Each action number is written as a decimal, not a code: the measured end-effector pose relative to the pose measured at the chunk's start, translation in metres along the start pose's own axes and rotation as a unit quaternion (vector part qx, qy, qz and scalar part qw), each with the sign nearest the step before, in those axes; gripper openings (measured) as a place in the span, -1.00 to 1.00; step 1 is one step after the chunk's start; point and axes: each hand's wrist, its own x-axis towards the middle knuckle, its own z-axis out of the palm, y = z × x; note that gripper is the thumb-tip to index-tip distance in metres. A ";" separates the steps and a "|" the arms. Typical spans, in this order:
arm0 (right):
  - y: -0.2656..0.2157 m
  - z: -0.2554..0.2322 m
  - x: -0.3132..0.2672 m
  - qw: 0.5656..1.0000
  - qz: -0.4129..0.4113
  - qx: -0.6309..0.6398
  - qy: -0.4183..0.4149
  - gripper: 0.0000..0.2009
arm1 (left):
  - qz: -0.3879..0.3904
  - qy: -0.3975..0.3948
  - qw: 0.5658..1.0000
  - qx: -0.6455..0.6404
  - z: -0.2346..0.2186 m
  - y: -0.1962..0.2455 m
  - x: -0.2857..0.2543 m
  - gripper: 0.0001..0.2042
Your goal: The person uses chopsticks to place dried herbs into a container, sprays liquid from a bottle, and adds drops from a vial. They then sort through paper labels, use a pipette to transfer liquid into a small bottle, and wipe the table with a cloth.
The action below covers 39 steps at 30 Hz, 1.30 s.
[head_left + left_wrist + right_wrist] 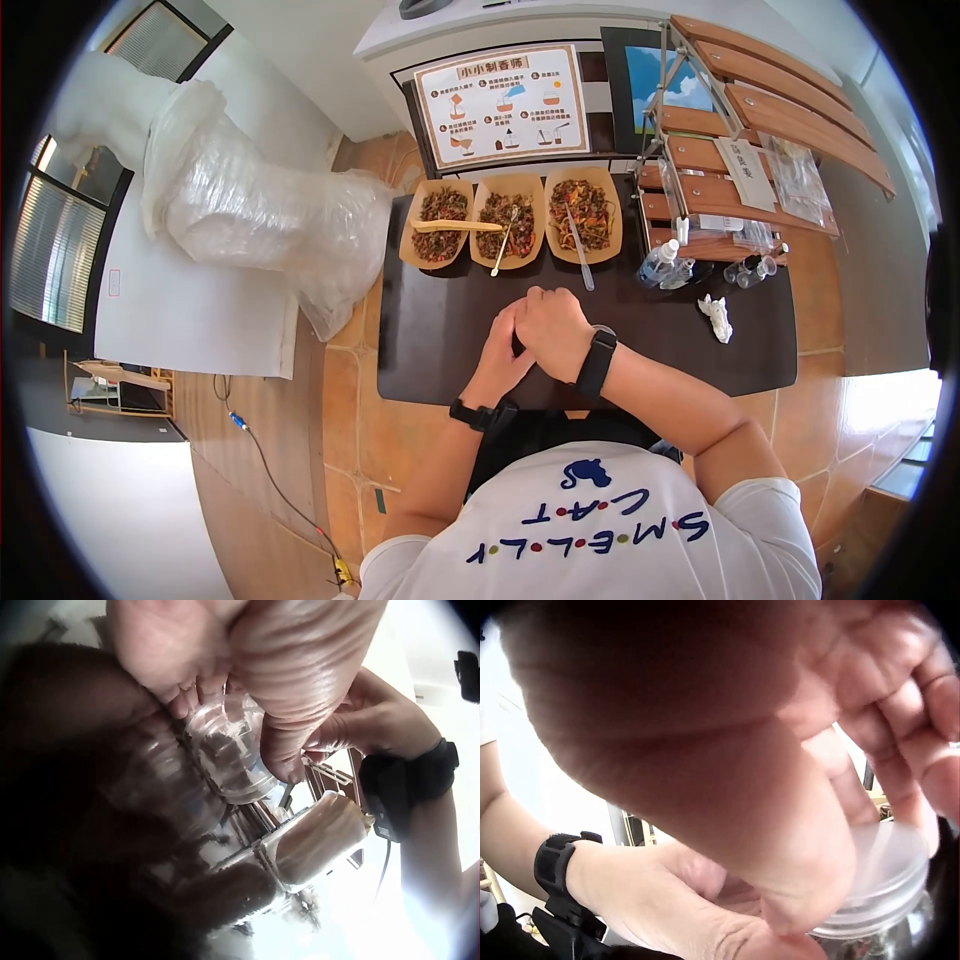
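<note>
Both hands meet over the front middle of the dark table [690,345]. My left hand [497,358] grips a clear plastic jar [225,754], which the hands hide in the head view. Over the jar's top, my right hand [556,328] holds the translucent screw lid [889,866] between thumb and curled fingers. Bits of dark and reddish stuff show through the jar wall under the lid in the right wrist view. The lid sits on the jar's mouth.
Beyond the hands stand three paper trays of dried mix: the left tray [408,240] with wooden tongs [455,226] across it, the middle tray [478,255] and the right tray [612,225] with stirrers. Bottles [660,263] and crumpled tissue [716,318] lie right, beside a slatted wooden rack [735,150].
</note>
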 end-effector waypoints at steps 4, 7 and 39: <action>0.006 0.004 0.001 0.999 0.028 0.029 -0.022 -0.59 | -0.009 0.005 1.000 0.002 0.003 -0.008 -0.002 -0.29; 0.022 0.003 -0.008 0.989 0.044 0.103 0.100 -0.50 | -0.013 0.005 1.000 0.007 0.001 -0.007 -0.002 -0.26; 0.038 0.040 -0.120 0.903 0.123 0.364 0.191 -0.32 | -0.048 -0.019 0.998 0.023 0.000 0.005 0.000 -0.17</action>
